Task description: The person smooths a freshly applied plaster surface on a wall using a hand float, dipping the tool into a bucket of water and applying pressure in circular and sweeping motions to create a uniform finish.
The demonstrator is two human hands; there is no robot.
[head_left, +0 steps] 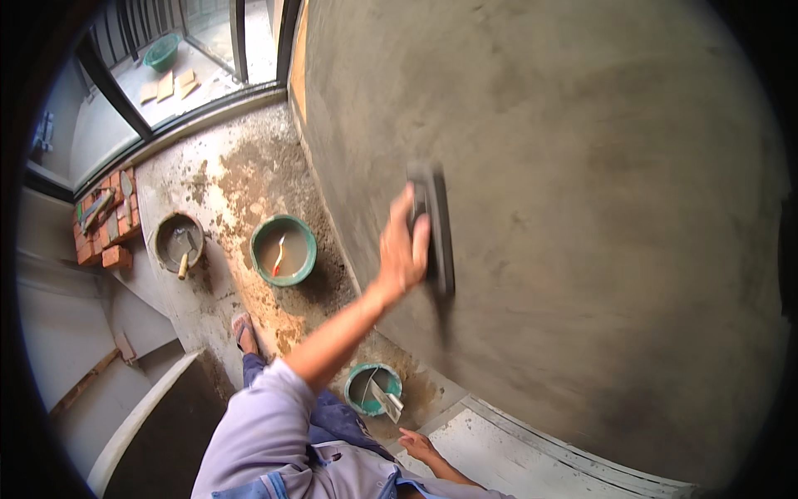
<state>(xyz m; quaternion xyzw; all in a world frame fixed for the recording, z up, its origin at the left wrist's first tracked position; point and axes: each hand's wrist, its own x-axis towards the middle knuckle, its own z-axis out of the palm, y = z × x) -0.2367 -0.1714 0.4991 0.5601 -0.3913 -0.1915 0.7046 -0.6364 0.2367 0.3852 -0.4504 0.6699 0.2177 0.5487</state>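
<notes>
The left hand (403,254) grips a dark float (443,241) at a grey wall (582,208) — the right hand (420,447), empty and loosely spread, low beside a green bucket (349,388).

The left hand (402,254) and its black float (442,233) have lots of room to go up or right, because the big grey wall (598,166) is flat there. Down low, a small green bucket (350,391) with a metal trowel (388,403) poking out blocks the way near the right hand (420,447). To the left, a green tub (293,280) and a dirty bucket (159,239) stand apart, so a hand fits between them.
</notes>
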